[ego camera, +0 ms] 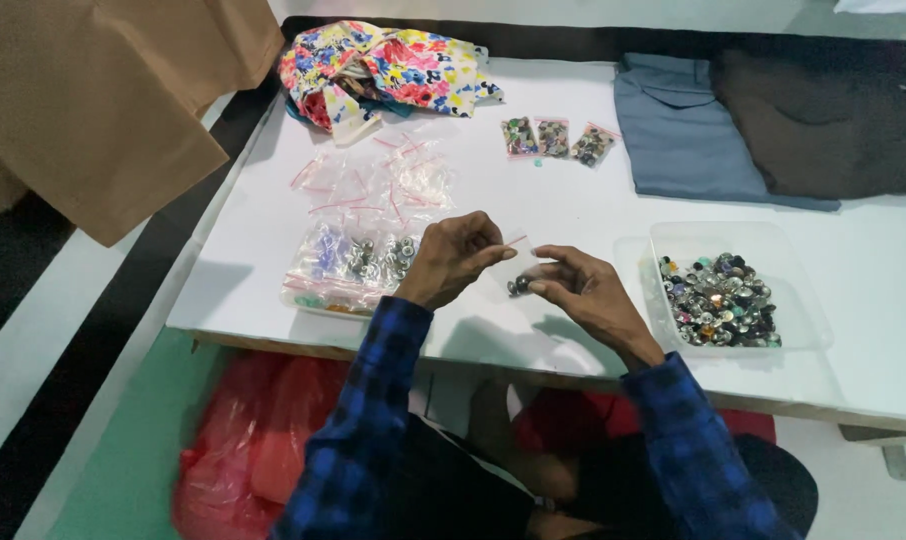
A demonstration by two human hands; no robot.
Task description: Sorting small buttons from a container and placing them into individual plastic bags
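My left hand (451,258) pinches the top of a small clear zip bag (514,262) with a red seal strip, held just above the white table (573,200). My right hand (585,292) grips the same bag from the other side, with a few small dark buttons (519,285) at its fingertips. Both sleeves are blue and black plaid. To the right stands a clear plastic tray (673,240) holding a heap of mixed buttons (721,300).
Left of my hands lies a clear tray of filled bags (348,270), with empty zip bags (373,190) beyond it. Three filled small bags (553,138) sit farther back. Floral fabric (388,70), a folded grey-blue garment (683,130) and dark cloth (833,120) line the far edge. A red plastic bag (263,440) lies on the floor.
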